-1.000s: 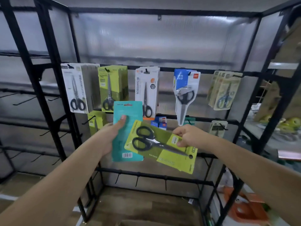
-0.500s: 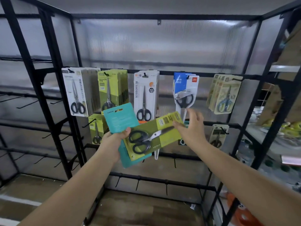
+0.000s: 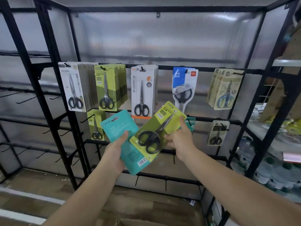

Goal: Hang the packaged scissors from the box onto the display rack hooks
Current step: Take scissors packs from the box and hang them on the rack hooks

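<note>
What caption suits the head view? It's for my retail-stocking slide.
Left hand holds a teal pack; right hand grips a green scissors pack before the display rack.

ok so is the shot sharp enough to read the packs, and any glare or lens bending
Head view: wide-angle bending bows the black rack frame outward at the edges; soft glare streaks the translucent back panel; the green scissors pack in the right hand is fairly sharp, though its small print stays unreadable.
</note>
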